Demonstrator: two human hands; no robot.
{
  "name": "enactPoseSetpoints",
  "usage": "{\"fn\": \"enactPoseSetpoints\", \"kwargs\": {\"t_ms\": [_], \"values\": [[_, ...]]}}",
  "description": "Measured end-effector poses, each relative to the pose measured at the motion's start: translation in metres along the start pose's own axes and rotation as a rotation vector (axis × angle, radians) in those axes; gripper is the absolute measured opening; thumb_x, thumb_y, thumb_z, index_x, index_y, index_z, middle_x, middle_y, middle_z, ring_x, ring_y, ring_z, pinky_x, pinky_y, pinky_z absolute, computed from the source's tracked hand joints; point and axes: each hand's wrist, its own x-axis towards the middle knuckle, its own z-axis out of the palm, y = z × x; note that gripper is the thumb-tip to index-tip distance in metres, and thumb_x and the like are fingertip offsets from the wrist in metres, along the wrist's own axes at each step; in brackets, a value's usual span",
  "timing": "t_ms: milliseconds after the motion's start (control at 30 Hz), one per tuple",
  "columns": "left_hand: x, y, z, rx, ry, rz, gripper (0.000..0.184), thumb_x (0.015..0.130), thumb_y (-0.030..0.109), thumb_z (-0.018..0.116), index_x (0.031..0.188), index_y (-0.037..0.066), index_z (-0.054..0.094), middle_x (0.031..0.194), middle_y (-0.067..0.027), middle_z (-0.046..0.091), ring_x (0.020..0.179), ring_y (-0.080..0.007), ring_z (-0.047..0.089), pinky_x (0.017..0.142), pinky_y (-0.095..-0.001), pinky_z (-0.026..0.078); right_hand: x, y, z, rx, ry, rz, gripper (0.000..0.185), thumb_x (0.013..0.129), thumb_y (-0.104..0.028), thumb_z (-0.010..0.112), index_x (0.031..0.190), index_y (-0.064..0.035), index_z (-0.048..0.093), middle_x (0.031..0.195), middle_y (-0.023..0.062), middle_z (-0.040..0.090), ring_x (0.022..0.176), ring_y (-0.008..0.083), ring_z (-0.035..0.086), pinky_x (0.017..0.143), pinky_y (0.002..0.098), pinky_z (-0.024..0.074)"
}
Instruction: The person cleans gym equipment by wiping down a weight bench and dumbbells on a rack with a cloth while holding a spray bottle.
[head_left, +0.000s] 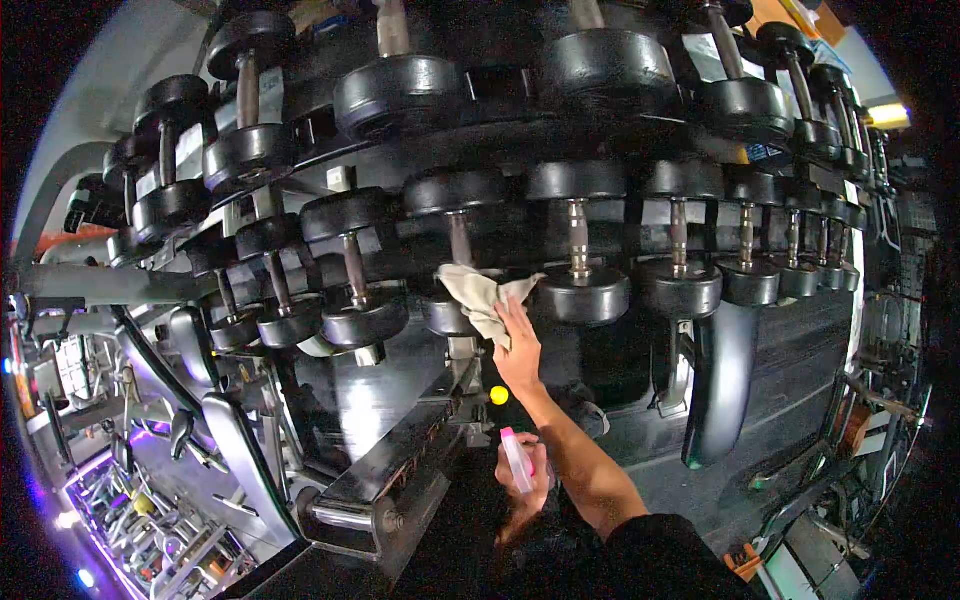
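My right hand [515, 345] reaches forward and presses a pale grey cloth [475, 295] against a black dumbbell [455, 190] on the lower rack row. The cloth covers part of that dumbbell's near head and handle. Closer to my body, my left hand [530, 475] is wrapped around a spray bottle [517, 460] with a pink top and a whitish body. The bottle is tilted, and its lower part is hidden by my fingers. To the right of the cloth, another dumbbell [585, 295] with a metal handle rests apart from my hand.
Several more dumbbells fill the upper row [400, 95] and lower row of the rack. A yellow knob [499, 396] sits on a bench frame [400, 450] below the rack. A padded bench [722, 390] stands at right, and gym machines [160, 510] are at left.
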Motion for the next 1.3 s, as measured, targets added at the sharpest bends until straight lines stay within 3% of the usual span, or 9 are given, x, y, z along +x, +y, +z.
{"fn": "enactPoseSetpoints", "kwargs": {"t_ms": [100,233,333,500,567,733,867,1133,1300], "values": [[0.002,-0.003,-0.004,0.109,-0.070,0.087,0.019,0.084,0.010,0.065,0.097,0.003,0.055,0.064,-0.0035,0.060,0.055,-0.0132,0.058,0.056,-0.0274,0.046,-0.010,0.011,-0.002,0.263,0.029,0.292,0.055,0.074,0.002,0.055,0.128,-0.0091,0.053,0.122,0.0203,0.058,0.112,0.0378,0.056,0.095,0.0407,0.0450],[0.000,-0.005,0.000,0.070,-0.048,0.078,0.018,0.085,0.010,0.064,0.098,0.003,0.054,0.063,-0.0034,0.060,0.055,-0.0138,0.058,0.056,-0.0275,0.047,-0.005,0.043,-0.008,0.101,-0.249,0.949,0.034,0.086,-0.016,0.056,0.116,-0.0005,0.059,0.096,0.0200,0.067,0.085,0.0332,0.067,0.078,0.0386,0.0487],[0.001,-0.008,0.000,0.051,-0.039,0.082,0.018,0.085,0.011,0.064,0.097,0.004,0.053,0.069,-0.0049,0.062,0.055,-0.0142,0.059,0.057,-0.0275,0.047,-0.015,0.047,-0.010,0.155,-0.124,1.038,0.034,0.087,-0.027,0.058,0.109,-0.0008,0.062,0.097,0.0214,0.067,0.087,0.0333,0.066,0.077,0.0392,0.0490],[-0.006,-0.008,-0.006,0.237,-0.090,0.001,0.020,0.083,0.009,0.067,0.094,0.001,0.053,0.085,-0.0084,0.063,0.059,-0.0150,0.059,0.058,-0.0294,0.048,-0.015,-0.011,-0.004,0.156,0.089,0.504,0.038,0.084,-0.010,0.057,0.121,-0.0008,0.054,0.099,0.0211,0.067,0.096,0.0366,0.064,0.081,0.0405,0.0488],[-0.005,-0.008,-0.005,0.254,-0.069,0.027,0.020,0.083,0.009,0.067,0.095,0.001,0.053,0.083,-0.0085,0.062,0.061,-0.0155,0.059,0.058,-0.0296,0.048,-0.014,-0.019,-0.002,0.117,0.034,0.198,0.050,0.076,0.001,0.056,0.126,-0.0023,0.051,0.120,0.0201,0.059,0.117,0.0355,0.054,0.100,0.0404,0.0415],[-0.005,0.002,-0.001,0.097,0.020,0.027,0.018,0.082,0.006,0.066,0.095,0.003,0.056,0.083,-0.0060,0.061,0.068,-0.0149,0.059,0.061,-0.0286,0.047,0.012,-0.049,0.007,-0.399,-0.398,-0.510,0.041,0.076,-0.013,0.060,0.117,-0.0126,0.062,0.134,0.0037,0.052,0.137,0.0269,0.031,0.115,0.0474,0.0178],[-0.002,0.003,0.002,-0.033,0.055,0.007,0.016,0.081,0.005,0.066,0.095,0.004,0.057,0.084,-0.0042,0.060,0.072,-0.0141,0.059,0.063,-0.0276,0.047,0.028,-0.049,0.028,-0.507,-0.446,-0.749,0.028,0.083,-0.019,0.052,0.109,-0.0141,0.063,0.126,0.0033,0.058,0.132,0.0249,0.040,0.113,0.0482,0.0203],[-0.003,-0.004,-0.001,-0.038,0.026,-0.004,0.017,0.081,0.005,0.066,0.095,0.004,0.057,0.084,-0.0041,0.060,0.071,-0.0141,0.058,0.063,-0.0272,0.046,0.050,-0.074,0.042,-0.291,-0.584,-0.620,0.025,0.084,-0.018,0.056,0.108,-0.0169,0.062,0.107,0.0071,0.066,0.104,0.0272,0.062,0.100,0.0461,0.0391],[-0.005,-0.009,-0.001,-0.058,0.026,-0.020,0.017,0.080,0.005,0.067,0.095,0.004,0.058,0.084,-0.0040,0.060,0.071,-0.0140,0.057,0.063,-0.0269,0.046,0.078,-0.100,0.000,0.577,-0.494,0.125,0.037,0.083,-0.009,0.058,0.119,-0.0111,0.052,0.092,0.0186,0.066,0.082,0.0344,0.066,0.073,0.0460,0.0514]]}}
